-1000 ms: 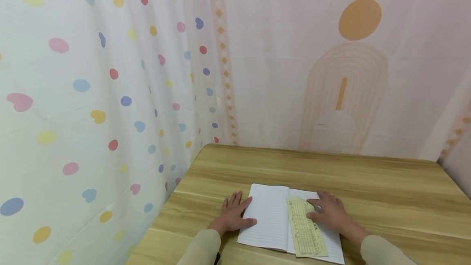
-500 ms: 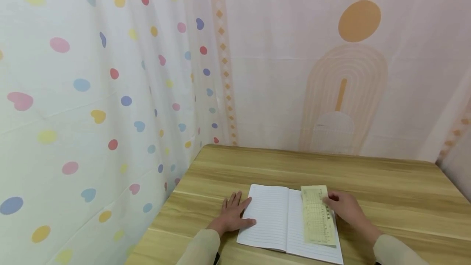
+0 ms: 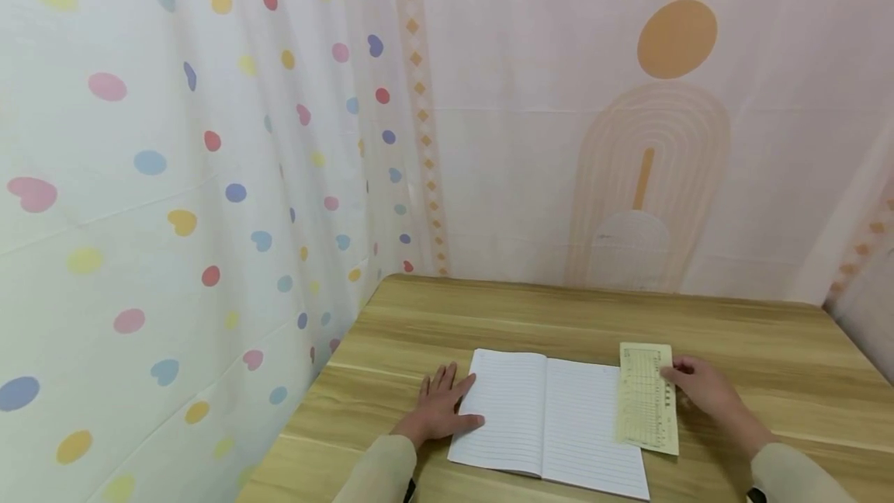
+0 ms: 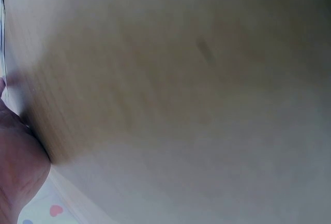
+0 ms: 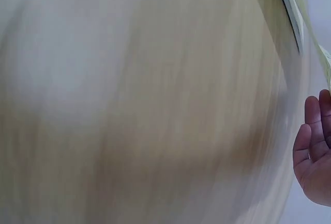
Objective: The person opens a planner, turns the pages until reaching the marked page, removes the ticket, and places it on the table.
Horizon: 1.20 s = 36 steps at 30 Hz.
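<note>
An open lined notebook (image 3: 504, 410) lies on the table, its blank pages facing up. My left hand (image 3: 440, 408) rests flat with fingers spread at the notebook's left edge, the thumb over the page. With thumb and fingers my right hand (image 3: 705, 388) pinches the right edge of a pale yellow printed form slip (image 3: 646, 398). The slip overlaps the right margin of the notebook in the head view. In the right wrist view the right hand (image 5: 315, 151) appears at the far edge, close to the slip's edge (image 5: 325, 61).
The wood-grain table (image 3: 559, 313) extends behind and to both sides of the notebook. A dotted curtain (image 3: 209, 177) hangs along the left side, and a patterned pale curtain (image 3: 517, 177) hangs behind the table's back edge.
My right hand has gripped the yellow slip and drawn it right, from over the right page to the notebook's right margin. The left hand stays in place.
</note>
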Tool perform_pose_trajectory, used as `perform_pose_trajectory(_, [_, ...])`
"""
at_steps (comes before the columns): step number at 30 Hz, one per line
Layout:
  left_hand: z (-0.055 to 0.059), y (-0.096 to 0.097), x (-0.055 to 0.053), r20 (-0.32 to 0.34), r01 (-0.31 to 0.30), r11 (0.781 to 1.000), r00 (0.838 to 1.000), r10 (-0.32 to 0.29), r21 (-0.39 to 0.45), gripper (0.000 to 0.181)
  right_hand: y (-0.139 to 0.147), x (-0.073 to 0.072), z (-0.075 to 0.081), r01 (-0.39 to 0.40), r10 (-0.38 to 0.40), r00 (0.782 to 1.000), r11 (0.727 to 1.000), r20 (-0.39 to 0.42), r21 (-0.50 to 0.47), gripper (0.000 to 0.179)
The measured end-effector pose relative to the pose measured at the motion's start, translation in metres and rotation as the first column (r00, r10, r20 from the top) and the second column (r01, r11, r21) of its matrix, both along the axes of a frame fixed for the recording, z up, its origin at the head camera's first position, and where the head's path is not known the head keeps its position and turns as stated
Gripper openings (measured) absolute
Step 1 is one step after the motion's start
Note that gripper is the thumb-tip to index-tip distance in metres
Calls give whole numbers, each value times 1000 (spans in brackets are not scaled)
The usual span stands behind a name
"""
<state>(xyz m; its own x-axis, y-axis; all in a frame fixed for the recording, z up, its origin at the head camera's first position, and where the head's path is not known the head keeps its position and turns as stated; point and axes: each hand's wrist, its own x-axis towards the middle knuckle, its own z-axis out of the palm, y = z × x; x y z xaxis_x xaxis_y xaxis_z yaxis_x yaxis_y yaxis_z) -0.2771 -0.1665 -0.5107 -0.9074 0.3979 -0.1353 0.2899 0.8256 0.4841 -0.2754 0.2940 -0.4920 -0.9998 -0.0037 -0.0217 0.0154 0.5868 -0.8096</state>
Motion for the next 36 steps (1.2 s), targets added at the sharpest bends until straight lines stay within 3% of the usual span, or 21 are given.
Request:
perform_pose_trajectory(9, [2,1,1,8,1,1000,1000,-1,-3,82,41,3,2,-21,20,1000,998,10,60,27])
perform_pose_trajectory(18, [2,2,0,3,2,1000,1000,-2,-17,82,62,7,6,52,-59,997,988,40,144,55])
perform_pose_trajectory(26, [0,2,0,9,1,1000,1000,-1,-8,82,53,5,7,88,-86,996,982,-18,167,53])
perform_pose_trajectory(36, [1,1,0,3,-3,1000,1000,3,8,82,19,6,8,39,-8,988,980,-153,197,51])
